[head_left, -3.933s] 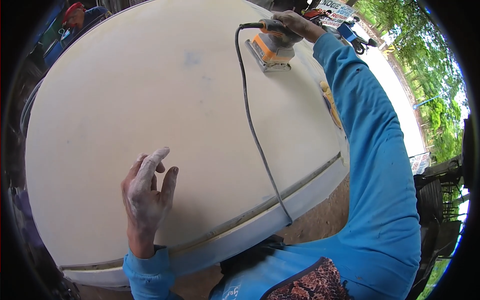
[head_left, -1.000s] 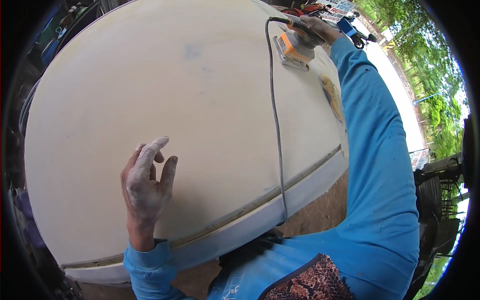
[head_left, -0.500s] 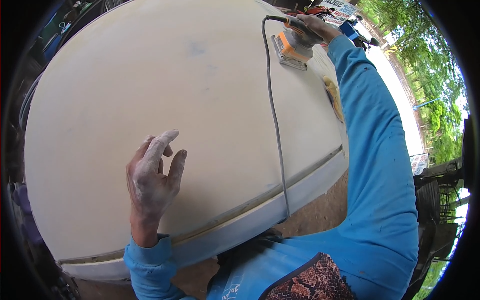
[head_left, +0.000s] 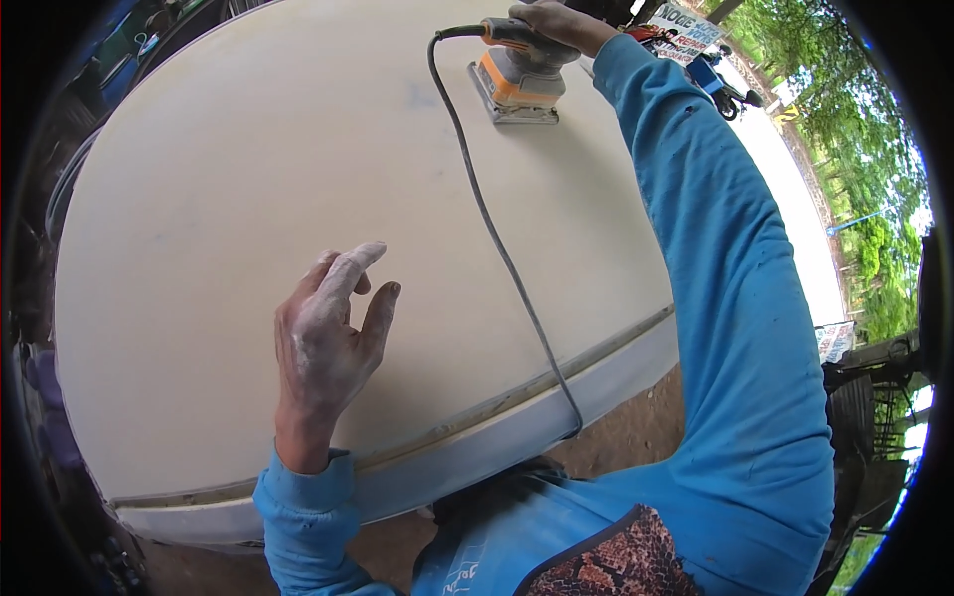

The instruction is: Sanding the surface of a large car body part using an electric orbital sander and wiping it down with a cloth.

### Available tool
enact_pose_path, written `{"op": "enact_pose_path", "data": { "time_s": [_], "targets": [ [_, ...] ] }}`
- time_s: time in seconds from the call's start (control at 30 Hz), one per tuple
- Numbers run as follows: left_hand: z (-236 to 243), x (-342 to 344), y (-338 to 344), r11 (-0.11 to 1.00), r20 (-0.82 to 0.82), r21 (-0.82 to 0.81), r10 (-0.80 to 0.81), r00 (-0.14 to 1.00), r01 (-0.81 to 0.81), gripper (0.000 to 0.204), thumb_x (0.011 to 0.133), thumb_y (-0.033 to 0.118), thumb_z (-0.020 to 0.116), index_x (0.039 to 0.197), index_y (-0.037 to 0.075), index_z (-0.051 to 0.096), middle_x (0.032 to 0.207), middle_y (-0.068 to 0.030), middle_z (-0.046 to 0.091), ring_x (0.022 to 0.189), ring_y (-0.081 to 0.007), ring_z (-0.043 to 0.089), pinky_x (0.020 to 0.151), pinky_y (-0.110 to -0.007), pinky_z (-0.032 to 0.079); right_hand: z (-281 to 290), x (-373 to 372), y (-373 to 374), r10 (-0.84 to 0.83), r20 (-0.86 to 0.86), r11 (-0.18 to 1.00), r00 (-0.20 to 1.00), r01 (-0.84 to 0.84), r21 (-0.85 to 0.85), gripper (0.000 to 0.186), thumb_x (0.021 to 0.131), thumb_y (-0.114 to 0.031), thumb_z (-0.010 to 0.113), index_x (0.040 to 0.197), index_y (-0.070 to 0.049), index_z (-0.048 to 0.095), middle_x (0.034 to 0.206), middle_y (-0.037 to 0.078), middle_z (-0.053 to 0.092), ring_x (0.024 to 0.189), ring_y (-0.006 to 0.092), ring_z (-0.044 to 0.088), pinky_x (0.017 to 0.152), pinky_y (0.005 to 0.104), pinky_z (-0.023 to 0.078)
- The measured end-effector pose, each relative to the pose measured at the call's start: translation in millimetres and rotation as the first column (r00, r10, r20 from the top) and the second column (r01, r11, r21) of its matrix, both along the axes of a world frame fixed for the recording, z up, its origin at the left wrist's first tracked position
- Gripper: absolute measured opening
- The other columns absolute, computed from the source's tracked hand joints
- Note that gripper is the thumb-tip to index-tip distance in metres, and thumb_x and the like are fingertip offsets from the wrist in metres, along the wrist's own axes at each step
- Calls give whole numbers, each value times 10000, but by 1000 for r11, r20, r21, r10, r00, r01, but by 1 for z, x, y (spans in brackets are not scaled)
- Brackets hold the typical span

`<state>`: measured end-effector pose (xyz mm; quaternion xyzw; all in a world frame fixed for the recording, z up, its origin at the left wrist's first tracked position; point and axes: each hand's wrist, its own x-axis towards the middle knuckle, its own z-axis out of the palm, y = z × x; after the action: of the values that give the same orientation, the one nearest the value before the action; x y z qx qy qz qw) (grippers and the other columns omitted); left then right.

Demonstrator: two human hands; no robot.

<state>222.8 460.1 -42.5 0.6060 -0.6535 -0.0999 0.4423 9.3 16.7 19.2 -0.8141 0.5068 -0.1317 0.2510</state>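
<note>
At the far right of a broad cream-coloured panel [head_left: 248, 159], my right hand [head_left: 558, 24] is closed round the body of an orange and grey electric sander [head_left: 522, 79]. The sander's flat pad rests on the panel. From its handle a dark cord [head_left: 487, 209] runs across the surface toward me and over the near edge. My left hand [head_left: 328, 333], whitened with dust, hovers over or lightly meets the panel at its near middle; I cannot tell which. Its fingers are apart and slightly bent, with nothing in them. Faint bluish patches show near the sander.
A groove [head_left: 477, 417] and a pale rim strip [head_left: 447, 462] bound the panel's near side, with brown ground [head_left: 631, 427] below. Dark clutter lies past the left edge. Beyond the right edge are a small blue and black vehicle [head_left: 715, 79], signboards and green trees [head_left: 815, 60].
The sander has moved left across the panel with my right hand, and the cord has swung left with it. My left hand appears slightly farther right and up. A yellowish glove-like thing is now hidden.
</note>
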Motion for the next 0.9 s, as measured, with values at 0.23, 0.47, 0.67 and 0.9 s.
{"op": "enact_pose_path", "data": {
  "time_s": [0.23, 0.47, 0.67, 0.9],
  "targets": [
    [13, 6, 6, 1000, 10, 21, 18, 1000, -18, 389, 811, -50, 772, 1187, 28, 709, 816, -10, 570, 512, -49, 341, 452, -252, 303, 11, 46, 18, 391, -618, 398, 682, -730, -555, 168, 921, -229, 608, 867, -75, 646, 791, 175, 667, 775, 364, 693, 688, 456, 529],
    [11, -10, -4, 1000, -2, 16, 17, 1000, -17, 384, 823, -63, 760, 1194, 22, 702, 833, -6, 564, 512, -31, 319, 444, -243, 280, 4, 6, -14, 400, -585, 478, 706, -705, -524, 164, 964, -201, 553, 885, -94, 649, 806, 176, 671, 792, 367, 697, 695, 460, 527],
    [2, -22, -8, 1000, 12, 10, 5, 1000, -5, 393, 824, -64, 759, 1202, 25, 702, 832, -1, 557, 514, -26, 315, 447, -244, 273, -12, -65, -33, 431, -496, 567, 753, -654, -500, 116, 949, -174, 563, 916, -105, 650, 819, 166, 681, 766, 354, 693, 685, 466, 527],
    [4, -3, 1, 998, -2, 54, 9, 1000, -9, 406, 823, -71, 754, 1212, 32, 703, 837, 0, 565, 520, -28, 315, 453, -248, 260, -12, -114, -6, 383, -419, 631, 823, -565, -532, 105, 940, -178, 583, 875, -119, 641, 856, 119, 665, 828, 303, 658, 738, 416, 509]
  ]
}}
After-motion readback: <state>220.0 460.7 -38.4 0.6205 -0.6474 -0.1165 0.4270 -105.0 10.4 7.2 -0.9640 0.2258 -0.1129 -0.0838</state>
